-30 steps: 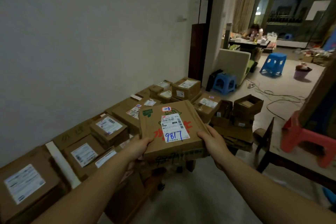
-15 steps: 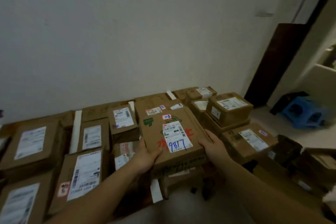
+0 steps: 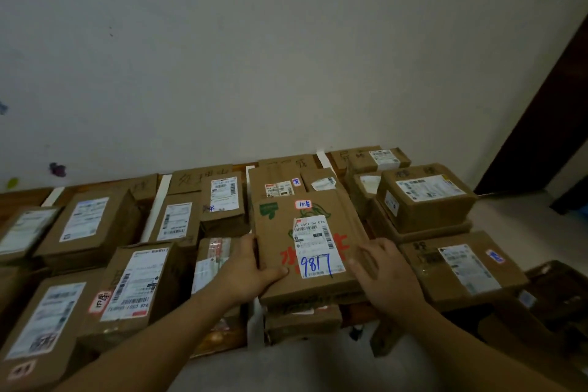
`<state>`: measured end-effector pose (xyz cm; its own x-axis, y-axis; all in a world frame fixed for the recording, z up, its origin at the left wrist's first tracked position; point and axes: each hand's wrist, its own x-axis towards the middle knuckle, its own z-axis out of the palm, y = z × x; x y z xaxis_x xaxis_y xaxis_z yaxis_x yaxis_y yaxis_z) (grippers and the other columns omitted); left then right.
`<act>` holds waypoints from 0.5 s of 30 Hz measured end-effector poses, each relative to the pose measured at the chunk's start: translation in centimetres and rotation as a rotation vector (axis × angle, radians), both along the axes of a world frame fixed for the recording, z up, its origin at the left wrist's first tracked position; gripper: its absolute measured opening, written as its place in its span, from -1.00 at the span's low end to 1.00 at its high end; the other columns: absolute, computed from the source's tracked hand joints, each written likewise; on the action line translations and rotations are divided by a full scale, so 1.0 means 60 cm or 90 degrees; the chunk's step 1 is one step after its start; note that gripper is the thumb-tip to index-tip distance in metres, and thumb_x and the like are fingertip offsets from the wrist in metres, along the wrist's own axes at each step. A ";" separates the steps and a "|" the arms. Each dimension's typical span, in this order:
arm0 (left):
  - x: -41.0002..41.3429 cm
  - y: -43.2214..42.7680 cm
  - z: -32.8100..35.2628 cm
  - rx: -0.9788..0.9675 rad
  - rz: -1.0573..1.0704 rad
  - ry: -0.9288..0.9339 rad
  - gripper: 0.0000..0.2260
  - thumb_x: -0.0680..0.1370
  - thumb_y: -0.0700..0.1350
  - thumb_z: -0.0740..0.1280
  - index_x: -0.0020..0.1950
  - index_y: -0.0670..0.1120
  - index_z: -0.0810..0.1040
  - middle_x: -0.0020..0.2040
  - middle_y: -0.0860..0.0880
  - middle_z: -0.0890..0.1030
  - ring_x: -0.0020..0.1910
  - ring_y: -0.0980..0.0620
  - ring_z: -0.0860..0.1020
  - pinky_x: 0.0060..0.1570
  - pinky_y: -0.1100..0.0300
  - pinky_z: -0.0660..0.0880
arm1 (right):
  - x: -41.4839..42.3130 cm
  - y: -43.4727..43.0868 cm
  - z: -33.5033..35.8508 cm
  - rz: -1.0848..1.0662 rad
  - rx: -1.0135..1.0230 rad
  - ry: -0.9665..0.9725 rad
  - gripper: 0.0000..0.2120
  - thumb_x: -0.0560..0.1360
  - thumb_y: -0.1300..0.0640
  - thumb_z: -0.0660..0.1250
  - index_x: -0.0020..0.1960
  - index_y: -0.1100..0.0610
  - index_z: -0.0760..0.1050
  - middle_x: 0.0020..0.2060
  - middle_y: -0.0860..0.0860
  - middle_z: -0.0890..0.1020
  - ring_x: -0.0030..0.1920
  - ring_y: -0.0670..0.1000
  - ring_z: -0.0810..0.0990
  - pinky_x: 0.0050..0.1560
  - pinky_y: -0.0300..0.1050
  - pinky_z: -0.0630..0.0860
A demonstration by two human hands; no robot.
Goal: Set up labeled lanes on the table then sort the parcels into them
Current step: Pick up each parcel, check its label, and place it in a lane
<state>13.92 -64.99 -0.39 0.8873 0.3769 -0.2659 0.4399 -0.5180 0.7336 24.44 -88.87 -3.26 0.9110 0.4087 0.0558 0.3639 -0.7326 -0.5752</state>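
- your left hand [image 3: 251, 267] grips the near left edge of the flat parcel [image 3: 276, 232], thumb laid on top and fingers out of sight beneath, which holds the box level.
- your right hand [image 3: 383, 274] covers the parcel's right edge with the thumb on the lid. whether its fingers wrap under or only rest there, i cannot tell.
- the parcel, marked 9817 in blue on its label [image 3: 318, 245], lies over the lower boxes [image 3: 302, 320] of a middle lane, at the near edge of the table [image 3: 22, 197]. it looks set on them, though its weight may not be fully down.
- white strips [image 3: 160, 200] split the table into lanes, and handwritten cardboard signs [image 3: 199, 180] sit at the wall end. that is likely why the parcel lines up square with its neighbours.
- the lane looks full at table level, so stacking seems the only room. slide both hands out sideways so the stack does not shift.
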 end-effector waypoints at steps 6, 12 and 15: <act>0.015 -0.028 0.019 0.120 -0.098 0.065 -0.12 0.43 0.21 0.38 0.55 0.06 -0.09 0.56 0.03 -0.21 0.53 -0.05 0.01 0.43 0.07 0.13 | 0.005 -0.010 0.013 0.093 -0.040 -0.011 -0.46 0.48 -0.31 0.10 0.41 -0.15 0.33 0.43 -0.03 0.28 0.39 0.01 0.24 0.37 -0.06 0.22; 0.009 -0.041 0.008 0.136 -0.089 0.098 -0.11 0.44 0.26 0.34 0.56 0.02 -0.12 0.56 0.01 -0.23 0.53 -0.06 -0.02 0.45 0.05 0.09 | 0.003 -0.028 0.015 0.096 -0.054 -0.006 -0.41 0.45 -0.36 0.03 0.36 -0.13 0.43 0.39 -0.02 0.34 0.37 0.00 0.24 0.34 -0.10 0.23; 0.010 -0.044 0.005 0.132 -0.090 0.138 -0.10 0.44 0.32 0.28 0.56 0.04 -0.19 0.54 0.00 -0.29 0.54 -0.08 -0.07 0.46 0.00 0.05 | 0.010 -0.026 0.016 0.105 -0.096 -0.038 -0.57 0.53 -0.24 0.15 0.35 -0.13 0.42 0.39 -0.04 0.35 0.38 0.01 0.24 0.39 -0.05 0.21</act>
